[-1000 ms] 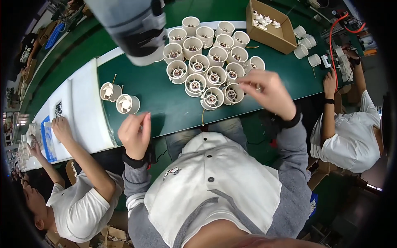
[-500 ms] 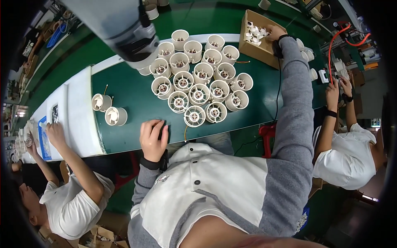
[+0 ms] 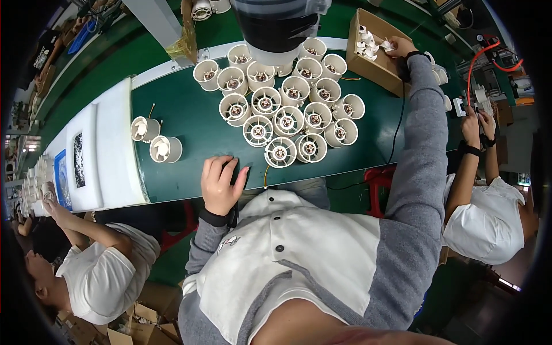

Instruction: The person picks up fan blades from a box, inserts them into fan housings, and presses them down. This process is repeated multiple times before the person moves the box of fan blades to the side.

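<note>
My right hand (image 3: 401,48) reaches into a cardboard box (image 3: 375,73) at the far right, its fingers closed on a white fan blade (image 3: 386,45). More white fan blades (image 3: 366,41) lie in the box beside it. At the near table edge, my left hand (image 3: 219,187) rests with fingers loosely stretched and nothing in it. Several white round fan housings (image 3: 288,120) with small motors inside crowd the middle of the green table, just beyond my left hand. To its left lie two housings (image 3: 166,149) fitted with white blades.
A dark cylindrical device (image 3: 276,26) hangs over the far housings. White foam sheeting (image 3: 109,155) covers the table's left end. A black cable (image 3: 397,141) runs down near my right arm. Co-workers in white shirts (image 3: 109,276) sit on both sides.
My right hand has lifted slightly among the blades, and a blade now shows at its fingertips. My left hand stays at the table edge. The view has shifted; the left co-worker's arms have drawn back.
</note>
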The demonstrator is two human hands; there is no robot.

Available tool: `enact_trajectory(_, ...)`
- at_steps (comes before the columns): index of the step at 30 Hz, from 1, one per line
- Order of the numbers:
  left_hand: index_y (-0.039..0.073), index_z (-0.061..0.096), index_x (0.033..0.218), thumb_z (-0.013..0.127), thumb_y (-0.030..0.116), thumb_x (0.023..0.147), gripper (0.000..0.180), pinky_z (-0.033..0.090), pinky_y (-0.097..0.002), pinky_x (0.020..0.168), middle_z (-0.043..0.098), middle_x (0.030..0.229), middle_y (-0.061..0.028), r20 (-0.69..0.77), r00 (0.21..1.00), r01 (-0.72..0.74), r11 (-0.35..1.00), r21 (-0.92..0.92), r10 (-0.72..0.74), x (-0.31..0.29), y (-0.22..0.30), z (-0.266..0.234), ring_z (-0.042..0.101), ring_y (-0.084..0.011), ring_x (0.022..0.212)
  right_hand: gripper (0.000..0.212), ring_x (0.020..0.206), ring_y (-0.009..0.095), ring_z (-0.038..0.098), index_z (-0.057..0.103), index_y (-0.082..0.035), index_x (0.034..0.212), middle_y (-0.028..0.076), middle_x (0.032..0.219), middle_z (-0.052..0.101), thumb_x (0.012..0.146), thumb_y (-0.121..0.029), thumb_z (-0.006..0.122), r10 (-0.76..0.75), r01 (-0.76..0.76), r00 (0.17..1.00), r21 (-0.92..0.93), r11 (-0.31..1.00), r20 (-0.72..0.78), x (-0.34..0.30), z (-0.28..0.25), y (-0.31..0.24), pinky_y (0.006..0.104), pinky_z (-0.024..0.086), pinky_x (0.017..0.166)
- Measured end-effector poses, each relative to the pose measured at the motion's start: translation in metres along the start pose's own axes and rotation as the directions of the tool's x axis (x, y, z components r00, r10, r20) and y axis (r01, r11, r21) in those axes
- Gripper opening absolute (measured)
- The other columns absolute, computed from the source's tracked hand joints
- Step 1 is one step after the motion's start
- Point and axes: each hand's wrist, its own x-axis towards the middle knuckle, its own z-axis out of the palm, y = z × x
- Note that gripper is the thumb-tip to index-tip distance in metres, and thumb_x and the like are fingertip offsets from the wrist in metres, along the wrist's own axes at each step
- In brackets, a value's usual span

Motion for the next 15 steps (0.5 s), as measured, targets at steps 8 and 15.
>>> enact_trajectory(8, -0.001, 0.063, 0.089, 0.074, 0.007, 0.067, 0.026, 0.046, -0.0361, 0.068, 0.059, 0.092, -0.0122, -0.015, 1.000, -0.027, 0.999, -0.022, 0.026, -0.016, -0.011, -0.006, 0.055, -0.0288, 0.082, 0.040, 0.083, 0.012, 0.057, 0.050, -0.005, 0.122, 0.007, 0.100, 0.058, 0.084, -0.010, 0.062, -0.180, 0.321, 0.909, 0.357, 0.877, -0.376, -0.176, -0.067, -0.106, 0.0253, 0.049, 0.072)
enact_trajectory(15, 0.004, 0.060, 0.108, 0.076, 0.013, 0.067, 0.045, 0.048, -0.0349, 0.072, 0.056, 0.111, -0.0171, -0.294, 0.956, -0.194, 0.716, -0.671, -0.016, -0.019, 0.011, -0.012, 0.057, -0.0297, 0.091, 0.031, 0.093, 0.026, 0.056, 0.057, -0.003, 0.103, 0.013, 0.106, 0.052, 0.072, -0.003, 0.066, -0.754, 0.707, 0.636, 0.512, 0.487, -0.161, -0.324, -0.001, -0.311, 0.0305, 0.047, 0.077)
